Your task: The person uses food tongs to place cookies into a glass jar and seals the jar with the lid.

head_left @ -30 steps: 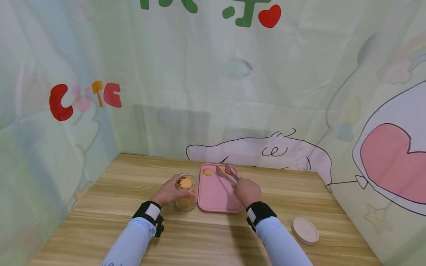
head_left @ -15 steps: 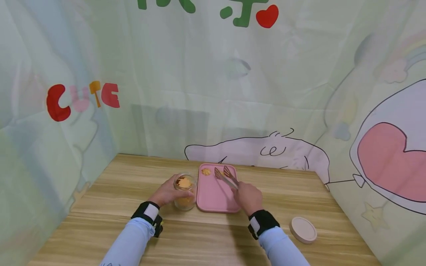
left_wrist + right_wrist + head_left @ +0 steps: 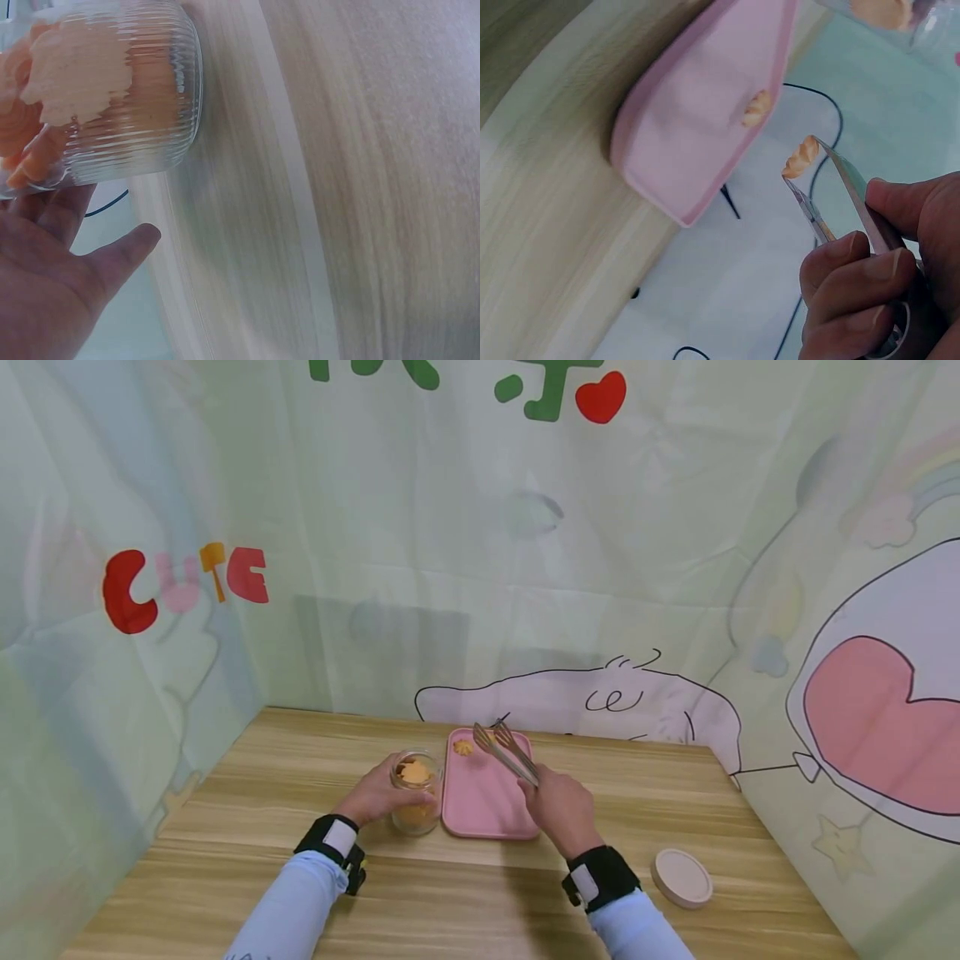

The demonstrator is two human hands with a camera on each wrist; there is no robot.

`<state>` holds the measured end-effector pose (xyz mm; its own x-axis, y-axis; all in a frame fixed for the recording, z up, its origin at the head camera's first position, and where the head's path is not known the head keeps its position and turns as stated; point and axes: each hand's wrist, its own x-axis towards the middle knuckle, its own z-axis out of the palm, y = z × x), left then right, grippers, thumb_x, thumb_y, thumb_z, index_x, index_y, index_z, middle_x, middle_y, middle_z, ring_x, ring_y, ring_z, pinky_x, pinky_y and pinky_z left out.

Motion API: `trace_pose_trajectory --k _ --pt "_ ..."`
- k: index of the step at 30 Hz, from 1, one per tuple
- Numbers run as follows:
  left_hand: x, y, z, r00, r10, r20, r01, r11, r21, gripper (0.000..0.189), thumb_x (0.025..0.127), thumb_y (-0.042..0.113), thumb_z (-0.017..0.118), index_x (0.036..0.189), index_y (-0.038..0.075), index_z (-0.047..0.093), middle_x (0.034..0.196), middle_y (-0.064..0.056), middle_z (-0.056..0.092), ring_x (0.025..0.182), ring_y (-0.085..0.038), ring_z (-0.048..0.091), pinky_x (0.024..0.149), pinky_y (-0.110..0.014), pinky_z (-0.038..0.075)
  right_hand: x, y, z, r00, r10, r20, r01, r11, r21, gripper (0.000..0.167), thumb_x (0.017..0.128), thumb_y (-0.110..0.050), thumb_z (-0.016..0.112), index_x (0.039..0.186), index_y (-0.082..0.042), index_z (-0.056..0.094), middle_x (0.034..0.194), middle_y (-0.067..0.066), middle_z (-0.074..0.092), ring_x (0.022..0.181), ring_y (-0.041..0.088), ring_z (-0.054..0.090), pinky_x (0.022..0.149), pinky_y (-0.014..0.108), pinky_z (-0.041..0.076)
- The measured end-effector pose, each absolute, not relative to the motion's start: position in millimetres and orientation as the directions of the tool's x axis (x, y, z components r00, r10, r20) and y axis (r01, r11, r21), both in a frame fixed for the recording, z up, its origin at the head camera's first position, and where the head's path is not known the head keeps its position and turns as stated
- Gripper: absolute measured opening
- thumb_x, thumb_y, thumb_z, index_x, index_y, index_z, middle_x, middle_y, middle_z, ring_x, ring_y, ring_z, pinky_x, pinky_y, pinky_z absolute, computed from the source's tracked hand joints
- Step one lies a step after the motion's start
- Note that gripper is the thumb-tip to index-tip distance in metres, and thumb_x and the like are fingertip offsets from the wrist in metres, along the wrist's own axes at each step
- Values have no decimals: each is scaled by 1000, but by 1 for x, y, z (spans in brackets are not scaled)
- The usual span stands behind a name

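A clear glass jar (image 3: 417, 823) with orange-yellow cookies inside stands on the table, its mouth uncovered. My left hand (image 3: 378, 793) holds the jar from the left, thumb across its front. Metal tongs (image 3: 508, 758) are gripped in my right hand (image 3: 561, 810). In the right wrist view, the tong tips pinch a ridged cookie (image 3: 801, 157) above the pink tray (image 3: 675, 150). Another cookie (image 3: 462, 747) lies on that tray near its far left corner. The left wrist view has the jar's ribbed side (image 3: 120, 97) close up.
To the right on the wooden table (image 3: 405, 902) lies a round pale lid (image 3: 682, 878). The tray sits close beside the jar's right side. A printed cloth backdrop (image 3: 375, 652) rises behind the table and on both sides.
The tongs have come up off the tray's far end with a cookie between their tips. My right wrist has shifted slightly right and down. The left hand and jar stay put.
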<state>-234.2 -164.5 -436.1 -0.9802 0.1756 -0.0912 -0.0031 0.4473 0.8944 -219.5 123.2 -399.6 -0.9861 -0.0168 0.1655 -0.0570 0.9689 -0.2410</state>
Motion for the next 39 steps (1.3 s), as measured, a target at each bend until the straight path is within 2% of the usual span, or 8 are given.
trace_pose_trajectory --k 5,10,17,23,31,39 --pt "-235 -165 -436 -981 172 -91 -2 458 889 100 79 43 89 157 7 37 153 -21 50 141 -41 50 118 -62 39 -206 119 -388 -973 -48 227 -105 964 -246 39 100 -38 66 122 -6 69 83 11 72 69 25 67 56 42 52" --pt "-235 -165 -436 -981 176 -86 2 449 893 97 80 40 88 156 7 37 153 -20 51 141 -40 50 118 -62 39 -189 110 -374 -949 -106 298 -179 956 -231 39 100 -36 66 124 -5 68 71 7 64 58 19 57 47 35 43" --pt "-234 -165 -436 -979 193 -67 24 433 901 94 82 36 87 156 5 37 153 -22 51 140 -40 51 119 -61 39 -170 98 -361 -905 -191 380 -280 940 -194 37 99 -35 69 123 -7 68 62 1 57 51 14 48 42 28 35" --pt "-234 -165 -436 -978 202 -57 36 426 904 92 82 35 87 155 5 39 152 -22 51 140 -41 52 119 -61 39 -157 91 -353 -895 -226 386 -310 935 -171 38 99 -35 69 126 -8 68 59 0 54 48 13 43 41 26 30" --pt "-232 -165 -434 -980 184 -79 9 438 899 91 85 35 85 157 6 36 157 -23 46 145 -43 46 120 -64 34 -145 85 -347 -886 -254 388 -331 932 -145 40 97 -37 71 126 -9 69 61 0 57 48 12 42 40 25 28" --pt "-233 -165 -435 -979 184 -90 1 447 895 100 84 43 86 160 7 32 163 -24 38 149 -47 39 120 -69 30 -137 83 -346 -877 -289 385 -350 932 -98 39 96 -39 73 124 -12 71 56 -5 48 46 10 38 40 24 24"
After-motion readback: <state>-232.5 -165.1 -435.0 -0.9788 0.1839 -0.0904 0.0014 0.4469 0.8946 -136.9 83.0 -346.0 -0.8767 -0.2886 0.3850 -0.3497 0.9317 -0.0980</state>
